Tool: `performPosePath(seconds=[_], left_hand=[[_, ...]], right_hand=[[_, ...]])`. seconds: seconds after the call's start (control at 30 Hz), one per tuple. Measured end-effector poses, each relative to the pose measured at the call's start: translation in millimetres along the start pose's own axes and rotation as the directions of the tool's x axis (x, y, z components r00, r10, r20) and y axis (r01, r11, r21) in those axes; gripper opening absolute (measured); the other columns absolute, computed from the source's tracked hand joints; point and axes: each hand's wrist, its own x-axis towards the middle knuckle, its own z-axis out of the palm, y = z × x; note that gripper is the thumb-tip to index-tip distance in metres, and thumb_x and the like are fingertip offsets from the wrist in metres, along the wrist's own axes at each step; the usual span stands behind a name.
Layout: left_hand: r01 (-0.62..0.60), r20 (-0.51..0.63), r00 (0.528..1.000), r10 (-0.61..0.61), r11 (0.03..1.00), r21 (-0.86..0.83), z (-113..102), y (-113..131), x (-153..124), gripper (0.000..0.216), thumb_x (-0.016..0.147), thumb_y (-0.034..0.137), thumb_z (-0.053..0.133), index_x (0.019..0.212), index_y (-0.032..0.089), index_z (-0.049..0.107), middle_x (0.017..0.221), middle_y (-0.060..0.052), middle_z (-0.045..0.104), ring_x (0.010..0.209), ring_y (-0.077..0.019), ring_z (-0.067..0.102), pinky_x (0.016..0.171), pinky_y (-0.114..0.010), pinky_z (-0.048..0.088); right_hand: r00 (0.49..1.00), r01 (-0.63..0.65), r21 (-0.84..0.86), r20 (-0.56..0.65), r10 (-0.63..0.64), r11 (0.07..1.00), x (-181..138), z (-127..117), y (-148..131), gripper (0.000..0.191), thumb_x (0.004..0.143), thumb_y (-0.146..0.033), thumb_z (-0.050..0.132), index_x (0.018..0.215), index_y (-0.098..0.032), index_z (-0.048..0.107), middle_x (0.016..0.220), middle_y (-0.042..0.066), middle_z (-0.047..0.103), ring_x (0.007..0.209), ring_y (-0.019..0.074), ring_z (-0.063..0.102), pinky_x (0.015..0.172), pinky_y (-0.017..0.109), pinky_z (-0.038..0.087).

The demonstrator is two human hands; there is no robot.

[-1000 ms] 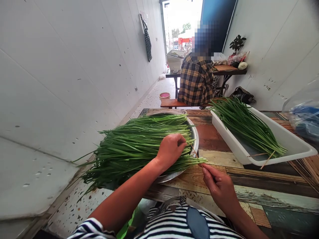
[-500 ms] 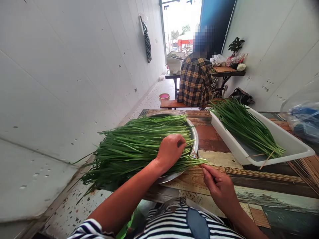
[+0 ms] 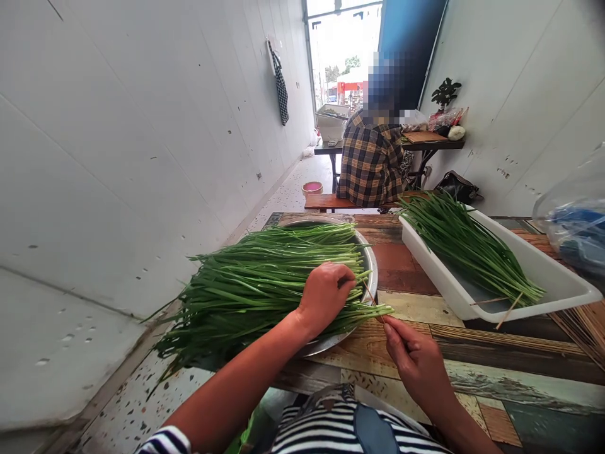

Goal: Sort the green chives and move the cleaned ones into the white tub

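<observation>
A large heap of garlic chives (image 3: pixel 246 284) lies across a round metal basin (image 3: pixel 373 268), leaves to the left and pale stem ends to the right. My left hand (image 3: pixel 326 296) is over the heap, its fingers pinched on a chive whose pale end pokes out near the skewer's upper tip. In my right hand (image 3: pixel 418 359), thumb and fingers close on a thin bamboo skewer (image 3: pixel 370 293), which points up and left. Several chive stems (image 3: pixel 378 310) cross the skewer just above those fingers; whether it pierces them all I cannot tell.
At right, a white plastic tray (image 3: pixel 574 293) holds more chives and thin sticks. Loose skewers (image 3: pixel 579 331) lie beside it, and a clear plastic bag (image 3: pixel 574 221) sits behind. A person in a plaid shirt (image 3: pixel 368 157) sits on a bench ahead, facing away.
My left hand has shifted slightly right, and a chive end now shows beyond its fingertips by the skewer. My right hand keeps its hold. The whole view has tilted a little.
</observation>
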Motion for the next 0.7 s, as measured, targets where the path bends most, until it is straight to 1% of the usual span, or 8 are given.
performPosePath(seconds=[0.1, 0.17, 0.3, 0.37, 0.4, 0.53, 0.6, 0.7], left_hand=[[-0.007, 0.003, 1.000, 0.007, 1.000, -0.029, 2, 1, -2, 0.006, 0.075, 0.018, 0.062, 0.075, 0.019, 0.067, 0.077, 0.000, 0.069, 0.075, -0.0146, 0.059, 0.072, -0.026, 0.044], [-0.036, 0.040, 0.999, 0.037, 0.999, -0.034, 2, 4, -4, 0.007, 0.075, 0.019, 0.062, 0.075, 0.020, 0.069, 0.078, -0.001, 0.069, 0.076, -0.0149, 0.059, 0.073, -0.026, 0.044], [-0.113, 0.234, 0.965, 0.122, 0.992, -0.050, -8, 9, -2, 0.012, 0.077, 0.017, 0.060, 0.076, 0.019, 0.071, 0.078, -0.001, 0.071, 0.075, -0.0141, 0.061, 0.075, -0.025, 0.045], [-0.156, 0.303, 0.937, 0.174, 0.984, -0.081, -17, 7, 2, 0.017, 0.080, 0.016, 0.055, 0.078, 0.020, 0.072, 0.082, -0.001, 0.071, 0.078, -0.0130, 0.062, 0.076, -0.023, 0.046], [-0.176, 0.302, 0.934, 0.192, 0.981, -0.080, -21, 5, 4, 0.019, 0.081, 0.016, 0.053, 0.079, 0.021, 0.072, 0.085, -0.001, 0.071, 0.080, -0.0128, 0.062, 0.078, -0.022, 0.046], [-0.185, 0.227, 0.962, 0.154, 0.976, 0.119, -23, -11, 11, 0.017, 0.078, 0.020, 0.056, 0.082, 0.021, 0.072, 0.084, -0.004, 0.069, 0.081, -0.0167, 0.061, 0.076, -0.025, 0.046], [-0.187, 0.269, 0.955, 0.126, 0.959, 0.215, -17, -17, 12, 0.013, 0.074, 0.021, 0.061, 0.077, 0.021, 0.073, 0.077, -0.005, 0.067, 0.076, -0.0183, 0.061, 0.072, -0.027, 0.045], [-0.194, 0.364, 0.927, 0.096, 0.950, 0.243, -10, -19, 13, 0.009, 0.068, 0.019, 0.064, 0.069, 0.021, 0.073, 0.071, -0.005, 0.065, 0.071, -0.0187, 0.060, 0.067, -0.027, 0.044]], right_hand=[[0.999, 0.032, -0.012, -0.009, -0.032, 0.999, 5, 0, -3, 0.034, 0.089, -0.034, 0.044, 0.096, -0.013, 0.070, 0.063, 0.005, 0.066, 0.057, 0.0172, 0.062, 0.056, 0.024, 0.050], [0.999, 0.044, -0.017, -0.023, -0.044, 0.999, 10, 1, -6, 0.032, 0.088, -0.033, 0.045, 0.096, -0.014, 0.070, 0.065, 0.005, 0.067, 0.059, 0.0171, 0.062, 0.058, 0.024, 0.050], [1.000, 0.030, 0.026, -0.007, -0.029, 0.999, 19, 3, -8, 0.033, 0.089, -0.033, 0.044, 0.097, -0.014, 0.070, 0.065, 0.004, 0.067, 0.053, 0.0154, 0.060, 0.050, 0.022, 0.048], [0.999, 0.035, 0.036, 0.006, -0.035, 0.999, 18, 4, -6, 0.033, 0.089, -0.033, 0.044, 0.096, -0.014, 0.070, 0.070, 0.005, 0.068, 0.058, 0.0160, 0.062, 0.055, 0.023, 0.049], [0.999, 0.039, 0.032, 0.010, -0.040, 0.999, 16, 4, -5, 0.033, 0.089, -0.033, 0.044, 0.095, -0.014, 0.070, 0.071, 0.006, 0.068, 0.061, 0.0164, 0.062, 0.058, 0.023, 0.049], [0.998, 0.059, -0.001, 0.028, -0.059, 0.998, 1, 2, -1, 0.033, 0.089, -0.033, 0.044, 0.095, -0.014, 0.070, 0.063, 0.004, 0.065, 0.058, 0.0159, 0.061, 0.057, 0.023, 0.050], [0.996, 0.081, -0.004, 0.046, -0.081, 0.997, -5, 0, -1, 0.032, 0.089, -0.033, 0.043, 0.095, -0.015, 0.070, 0.059, 0.003, 0.063, 0.055, 0.0150, 0.060, 0.055, 0.022, 0.049], [0.994, 0.090, -0.013, 0.056, -0.089, 0.996, -10, -2, -4, 0.032, 0.089, -0.032, 0.043, 0.095, -0.016, 0.070, 0.054, 0.000, 0.059, 0.051, 0.0141, 0.058, 0.051, 0.021, 0.048]])
